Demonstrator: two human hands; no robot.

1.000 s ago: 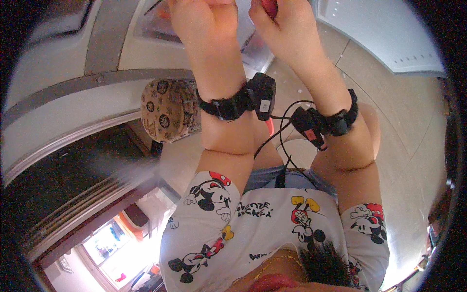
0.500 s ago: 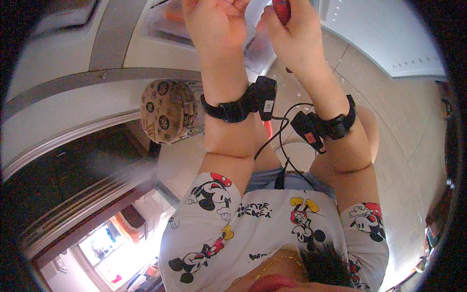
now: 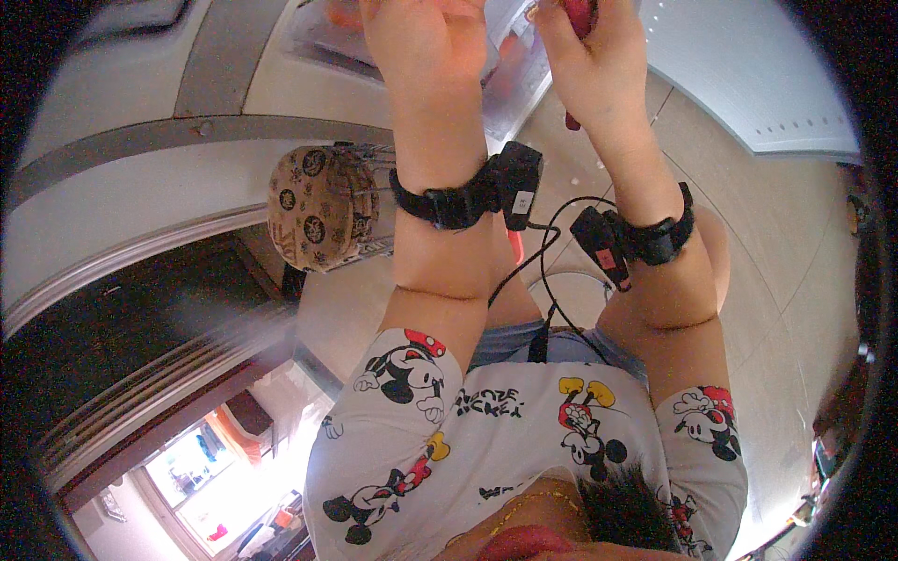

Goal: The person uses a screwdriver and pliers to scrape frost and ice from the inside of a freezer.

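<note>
At the top edge my right hand (image 3: 603, 65) is closed round a dark red handle-like thing (image 3: 581, 15). A red tip (image 3: 572, 122) shows below the same hand; the rest of the thing is hidden or out of view. My left hand (image 3: 430, 37) is raised beside it, with its fingers mostly cut off by the upper edge. Whether it holds anything does not show. Behind and between the hands is a clear plastic bin or drawer (image 3: 516, 79) with blurred reddish contents. Another clear compartment (image 3: 327, 42) lies left of my left hand.
A white panel with small holes (image 3: 748, 84) stands at upper right. A white, grey-trimmed appliance (image 3: 112, 159) fills the upper left. A patterned brown padded stool (image 3: 313, 206) stands near my left forearm. Black cables (image 3: 544, 266) run from the wrist straps. Tiled floor (image 3: 767, 243) lies at right.
Both hands have shifted slightly to the right, the right hand more. More of the red tip below my right hand now shows.
</note>
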